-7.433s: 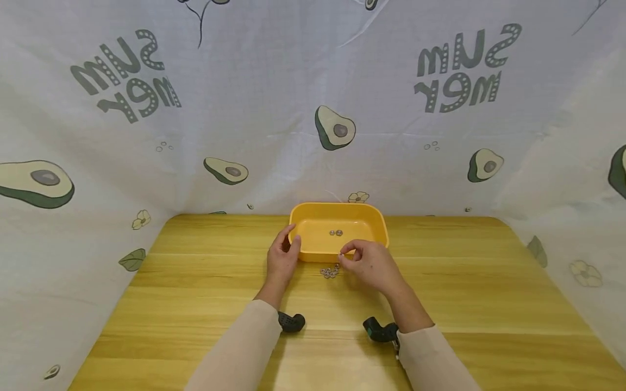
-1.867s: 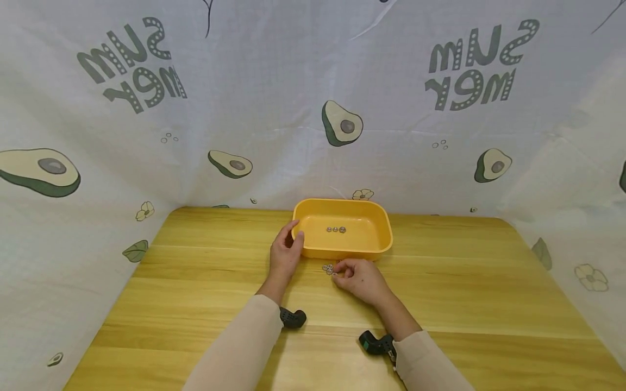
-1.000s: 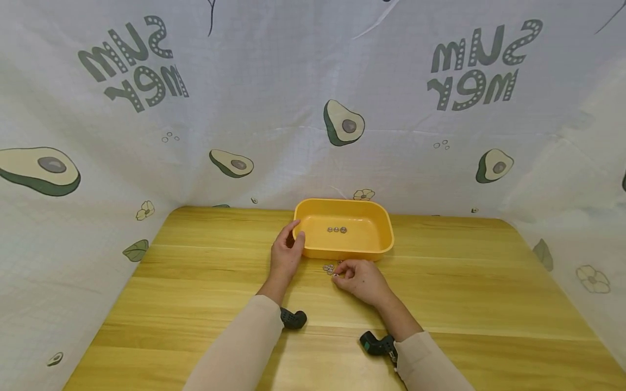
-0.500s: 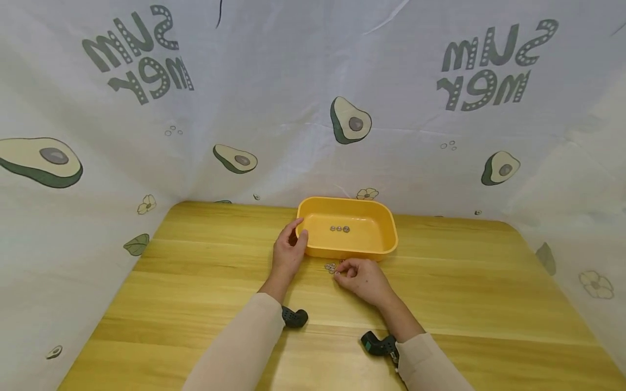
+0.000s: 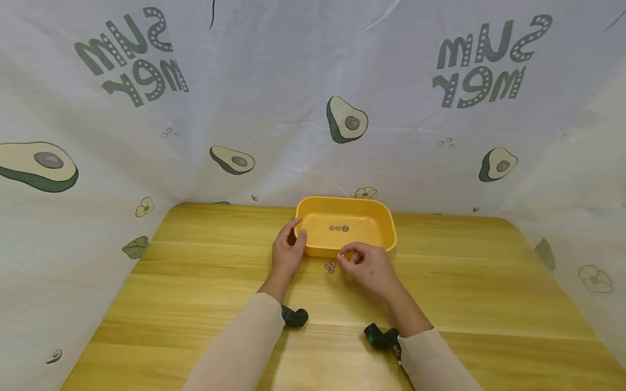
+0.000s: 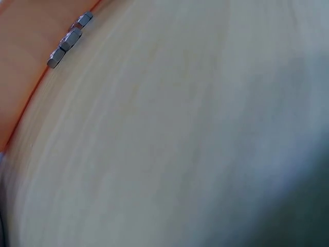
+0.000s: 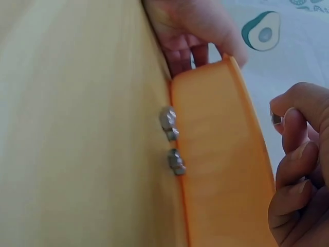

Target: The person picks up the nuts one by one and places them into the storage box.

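Observation:
My left hand (image 5: 287,252) holds the left end of a yellow plastic tray (image 5: 344,252), thumb and fingers at its rim. Inside the tray, three metal nuts (image 5: 338,228) lie in a row. Between thumb and forefinger, my right hand (image 5: 371,269) pinches a hex nut (image 7: 276,119), raised beside the tray's front rim. Several more nuts (image 5: 330,266) lie on the table just in front of the tray, left of the right hand. In the left wrist view, hexagonal sides show on the loose nuts (image 6: 71,39) along the tray wall.
The wood-grain table (image 5: 205,304) extends to both sides of the tray. Behind it hangs a white cloth (image 5: 274,98) printed with avocados and letters. Dark camera mounts (image 5: 295,317) sit at both wrists, over the table.
From the table, my right hand has lifted a nut up to the front rim. The tray holds three nuts, against two 7.4 s ago. My left hand has kept its hold.

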A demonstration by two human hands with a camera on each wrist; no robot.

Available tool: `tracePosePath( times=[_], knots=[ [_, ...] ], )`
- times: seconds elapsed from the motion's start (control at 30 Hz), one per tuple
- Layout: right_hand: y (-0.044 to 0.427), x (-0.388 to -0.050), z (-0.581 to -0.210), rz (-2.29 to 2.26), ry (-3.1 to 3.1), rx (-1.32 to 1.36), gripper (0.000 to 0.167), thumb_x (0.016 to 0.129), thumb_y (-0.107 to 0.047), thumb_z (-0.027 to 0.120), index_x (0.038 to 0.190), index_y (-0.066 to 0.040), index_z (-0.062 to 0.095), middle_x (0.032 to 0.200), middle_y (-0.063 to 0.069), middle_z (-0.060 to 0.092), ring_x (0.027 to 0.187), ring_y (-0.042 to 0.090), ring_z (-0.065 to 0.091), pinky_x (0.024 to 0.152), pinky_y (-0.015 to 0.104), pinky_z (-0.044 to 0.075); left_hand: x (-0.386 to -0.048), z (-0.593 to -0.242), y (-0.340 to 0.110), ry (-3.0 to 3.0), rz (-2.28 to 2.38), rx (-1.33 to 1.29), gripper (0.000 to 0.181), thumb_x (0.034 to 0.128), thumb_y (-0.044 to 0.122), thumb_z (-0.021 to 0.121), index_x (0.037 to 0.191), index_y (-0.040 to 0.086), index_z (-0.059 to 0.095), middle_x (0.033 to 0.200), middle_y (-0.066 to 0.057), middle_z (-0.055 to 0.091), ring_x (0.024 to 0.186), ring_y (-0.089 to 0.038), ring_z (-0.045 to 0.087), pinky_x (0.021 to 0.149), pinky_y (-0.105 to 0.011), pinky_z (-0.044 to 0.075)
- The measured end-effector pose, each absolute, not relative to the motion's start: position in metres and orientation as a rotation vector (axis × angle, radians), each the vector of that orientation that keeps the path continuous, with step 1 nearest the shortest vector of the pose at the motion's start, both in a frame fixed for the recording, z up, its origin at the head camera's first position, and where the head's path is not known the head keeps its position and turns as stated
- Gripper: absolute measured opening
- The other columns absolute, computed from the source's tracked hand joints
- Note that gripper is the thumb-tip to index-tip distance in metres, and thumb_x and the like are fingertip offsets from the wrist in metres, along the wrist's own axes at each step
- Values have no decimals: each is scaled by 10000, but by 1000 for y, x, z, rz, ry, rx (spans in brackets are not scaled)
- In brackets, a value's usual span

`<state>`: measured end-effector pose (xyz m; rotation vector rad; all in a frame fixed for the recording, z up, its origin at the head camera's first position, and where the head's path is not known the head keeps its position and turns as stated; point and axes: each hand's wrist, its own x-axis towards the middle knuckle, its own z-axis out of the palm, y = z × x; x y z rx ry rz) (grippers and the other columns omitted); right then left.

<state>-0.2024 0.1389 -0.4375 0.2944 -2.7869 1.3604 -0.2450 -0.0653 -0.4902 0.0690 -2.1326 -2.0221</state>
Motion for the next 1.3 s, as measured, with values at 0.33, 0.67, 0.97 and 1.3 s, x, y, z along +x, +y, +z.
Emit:
tracePosePath(
  times=[0.33,0.67,0.97,1.3],
  knots=[
    [146,-252,-410,1090,-2948,288,174,929,-280,734,1020,-132,745,705,20,623,546,171,489,498,276,392,-246,-489,-67,-2163,-2008,109,385,1018,265,627,1399,215,621,1476,-41,571,1325,-244,584,1112,-425,500],
    [142,-297,-423,1127,-3082,331,203,921,-297,724,996,-112,757,795,35,675,657,174,548,587,272,445,-247,-491,-66,-2134,-2012,109,387,1012,229,637,1394,169,627,1503,-61,554,1386,-277,546,1151,-451,458],
    [138,-304,-432,1179,-3127,236,173,921,-259,730,966,-96,764,899,62,692,715,190,539,617,259,447,-246,-492,-63,-2100,-2025,83,396,1003,230,650,1391,151,632,1482,-70,568,1352,-289,563,1141,-481,465],
    [136,-307,-435,1193,-3138,209,218,924,-294,735,998,-91,763,888,59,664,735,190,533,624,256,435,-246,-491,-65,-2121,-2004,96,380,1003,237,649,1380,189,643,1475,-63,576,1356,-270,568,1138,-461,472]
  ],
)
